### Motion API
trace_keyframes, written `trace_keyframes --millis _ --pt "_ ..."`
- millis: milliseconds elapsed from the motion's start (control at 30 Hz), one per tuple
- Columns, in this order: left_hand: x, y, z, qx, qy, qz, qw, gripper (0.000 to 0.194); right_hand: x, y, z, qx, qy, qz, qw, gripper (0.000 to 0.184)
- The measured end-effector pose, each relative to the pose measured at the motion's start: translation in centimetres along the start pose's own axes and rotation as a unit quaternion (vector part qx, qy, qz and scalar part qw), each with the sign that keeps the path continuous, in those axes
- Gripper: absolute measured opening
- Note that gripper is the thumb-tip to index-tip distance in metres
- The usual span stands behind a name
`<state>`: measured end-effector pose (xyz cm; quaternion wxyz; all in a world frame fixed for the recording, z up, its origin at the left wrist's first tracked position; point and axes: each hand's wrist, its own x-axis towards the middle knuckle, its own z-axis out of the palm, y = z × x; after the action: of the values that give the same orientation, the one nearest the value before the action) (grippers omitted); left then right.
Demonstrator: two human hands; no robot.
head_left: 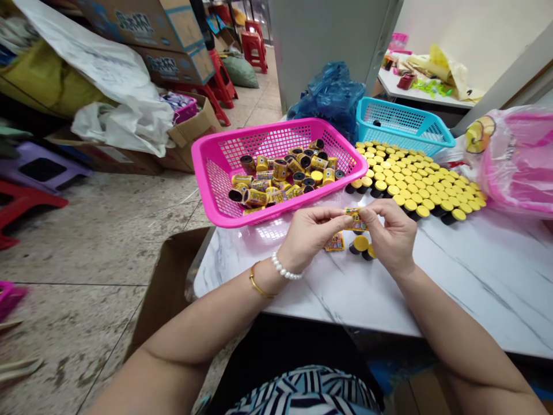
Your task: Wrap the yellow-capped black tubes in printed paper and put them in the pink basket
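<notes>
Above the white marbled table, my left hand (307, 235) and my right hand (392, 235) pinch a small yellow printed label (355, 219) between fingertips and thumbs, one at each end. More flat printed labels (335, 242) lie on the table just below my left fingers. Beside them, a few small black containers with yellow lids (359, 244) stand under my right hand, partly hidden by it. A large group of the same yellow-lidded containers (423, 181) stands close together beyond my right hand. The pink basket (276, 214) ahead of my left hand holds many containers wrapped in yellow labels.
A blue basket (406, 115) stands at the back, next to a crumpled blue plastic bag (330, 92). A clear plastic bag with pink (518, 155) sits at the table's right. On the left are cardboard boxes (173, 63), red stools (222, 80) and a purple stool (41, 167).
</notes>
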<state>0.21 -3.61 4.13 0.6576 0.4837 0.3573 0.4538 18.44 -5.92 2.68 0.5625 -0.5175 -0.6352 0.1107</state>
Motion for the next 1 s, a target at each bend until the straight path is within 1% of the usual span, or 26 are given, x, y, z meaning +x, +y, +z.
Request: trace_keyframes --millis 100,200,267,300,367,400,467,500,533,600,667,700,767,800,867,900,933,967,1000 --pt "0.2 0.1 -0.1 0.008 0.011 -0.015 1.0 0.037 0.1 0.1 -0.1 0.021 -0.04 0.007 0.999 0.019" --pt "0.7 0.0 -0.7 0.003 0.004 -0.048 0.999 0.037 0.3 0.3 -0.3 0.039 -0.084 0.058 0.994 0.018" --pt "0.9 0.0 -1.1 -0.009 -0.016 -0.072 0.997 0.037 0.5 0.2 -0.4 0.038 -0.08 0.082 0.993 0.017" --pt "1.0 -0.1 -1.2 -0.016 -0.03 -0.082 0.996 0.037 0.5 0.2 -0.4 0.032 -0.072 0.079 0.994 0.017" --pt "1.1 -0.2 -1.4 -0.028 -0.06 -0.098 0.993 0.036 0.7 0.0 -0.4 0.016 -0.06 0.053 0.997 0.017" --pt "1.1 -0.2 -1.4 -0.032 -0.072 -0.102 0.992 0.036 0.8 0.0 -0.6 0.01 -0.067 0.035 0.997 0.018" --pt "1.2 -0.4 -1.3 -0.041 -0.074 -0.11 0.99 0.035 1.3 0.2 -1.2 0.003 -0.103 0.014 0.995 0.021" --pt "1.3 -0.4 -1.3 -0.045 -0.064 -0.116 0.99 0.034 1.7 0.4 -1.6 -0.004 -0.129 0.015 0.992 0.022" --pt "1.5 -0.5 -1.3 -0.049 -0.051 -0.123 0.99 0.034 2.0 0.8 -2.0 -0.021 -0.156 0.026 0.987 0.024" --pt "2.0 -0.6 -1.5 -0.056 -0.03 -0.132 0.989 0.033 2.6 1.8 -2.8 -0.09 -0.199 0.06 0.974 0.03" --pt "2.5 -0.7 -1.7 -0.067 -0.025 -0.139 0.988 0.034 2.8 2.7 -3.0 -0.184 -0.232 0.091 0.951 0.039" --pt "2.7 -0.7 -1.8 -0.076 -0.028 -0.143 0.986 0.034 2.8 3.1 -2.9 -0.222 -0.246 0.098 0.938 0.04" --pt "3.0 -0.8 -2.0 -0.1 -0.036 -0.155 0.982 0.03 2.5 3.5 -2.5 -0.259 -0.267 0.105 0.922 0.034" --pt "3.1 -0.9 -2.0 -0.114 -0.038 -0.163 0.979 0.027 2.3 3.6 -2.3 -0.259 -0.266 0.109 0.922 0.03" --pt "3.2 -0.8 -2.0 -0.145 -0.035 -0.18 0.972 0.021 2.3 3.6 -2.0 -0.216 -0.234 0.131 0.939 0.027" --pt "3.2 -0.8 -1.9 -0.161 -0.029 -0.189 0.968 0.018 2.4 3.5 -2.0 -0.167 -0.211 0.149 0.952 0.029" --pt "3.2 -0.8 -1.8 -0.178 -0.022 -0.197 0.964 0.015 2.5 3.4 -2.1 -0.099 -0.188 0.169 0.962 0.032" --pt "3.2 -0.7 -1.8 -0.196 -0.015 -0.204 0.959 0.013 2.7 3.2 -2.3 -0.02 -0.167 0.188 0.968 0.034" --pt "3.2 -0.6 -1.7 -0.213 -0.009 -0.21 0.954 0.011 2.9 3.0 -2.5 0.064 -0.15 0.202 0.966 0.035"
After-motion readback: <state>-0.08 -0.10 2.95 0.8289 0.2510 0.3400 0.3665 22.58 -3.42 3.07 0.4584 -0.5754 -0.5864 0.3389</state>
